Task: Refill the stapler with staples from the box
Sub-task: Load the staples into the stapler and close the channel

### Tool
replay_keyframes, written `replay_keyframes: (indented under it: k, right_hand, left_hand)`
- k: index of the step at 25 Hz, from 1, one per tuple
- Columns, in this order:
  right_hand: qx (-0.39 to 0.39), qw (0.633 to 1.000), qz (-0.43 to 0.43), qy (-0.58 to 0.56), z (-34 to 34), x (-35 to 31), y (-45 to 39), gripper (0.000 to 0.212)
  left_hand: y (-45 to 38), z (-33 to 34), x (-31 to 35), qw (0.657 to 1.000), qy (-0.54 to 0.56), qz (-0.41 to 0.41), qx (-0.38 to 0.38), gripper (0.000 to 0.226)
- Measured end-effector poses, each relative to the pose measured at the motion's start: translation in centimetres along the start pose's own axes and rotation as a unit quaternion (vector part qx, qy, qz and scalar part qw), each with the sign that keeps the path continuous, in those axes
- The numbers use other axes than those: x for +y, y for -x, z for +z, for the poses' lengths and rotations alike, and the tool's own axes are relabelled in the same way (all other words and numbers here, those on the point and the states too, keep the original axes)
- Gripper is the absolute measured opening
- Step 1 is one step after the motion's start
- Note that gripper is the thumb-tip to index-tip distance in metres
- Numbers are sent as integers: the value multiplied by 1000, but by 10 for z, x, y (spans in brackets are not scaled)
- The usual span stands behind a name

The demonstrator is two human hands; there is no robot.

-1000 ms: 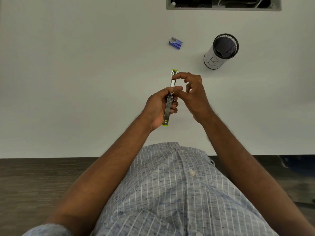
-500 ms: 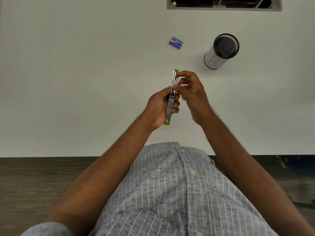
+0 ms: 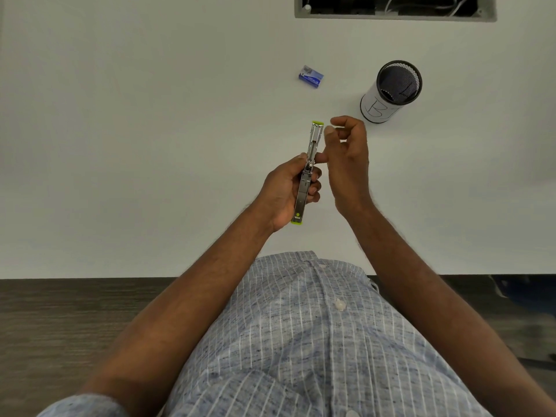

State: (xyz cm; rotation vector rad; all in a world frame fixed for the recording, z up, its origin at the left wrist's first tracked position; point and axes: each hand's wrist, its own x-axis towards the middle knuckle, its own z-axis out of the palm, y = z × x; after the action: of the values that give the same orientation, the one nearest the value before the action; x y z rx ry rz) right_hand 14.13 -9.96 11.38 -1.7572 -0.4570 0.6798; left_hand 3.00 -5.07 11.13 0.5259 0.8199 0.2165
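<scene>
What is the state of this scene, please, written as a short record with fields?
left hand: left hand grips the stapler above the table
stapler: opened out flat, green tips at both ends
right hand: right hand beside the stapler, fingers loosely curled; whether it pinches staples, cannot tell
staple box: blue staple box on the table, beyond the hands
other: mesh cup upright, marked B

White table (image 3: 150,115), staple box (image 3: 311,77), mesh cup (image 3: 391,91)

The left hand (image 3: 285,188) gripped the opened stapler (image 3: 308,173) above the surface (image 3: 150,130); the right hand (image 3: 349,158) hovered just beside it, fingers loosely curled.
</scene>
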Motion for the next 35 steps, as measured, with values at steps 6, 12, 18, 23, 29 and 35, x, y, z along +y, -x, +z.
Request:
replay_keyframes:
  k: [6,12,18,23,29,35]
  right_hand:
    - [-152,984,-75,49,-15,4,19,66]
    - [-96,995,-7,-6,-5,-3,7,51]
    - [-104,992,38,-51,-4,1,2,46]
    - [-131,989,37,-54,-9,3,4,47]
    - [-328,941,36,72,-44,14,4,87]
    - [-399,906,6,138,-36,8,12,117]
  left_hand:
    - [-1,-6,3,999,11,31,25,33]
    - [1,1,0,1000,16,9,14,30]
    - [1,-1,-5,1000,12,0,11,31]
    - [3,2,-2,999,42,-5,11,29]
    - [1,-2,19,984,179,-7,3,30]
    - [-1,-5,22,983,184,-2,-27,35]
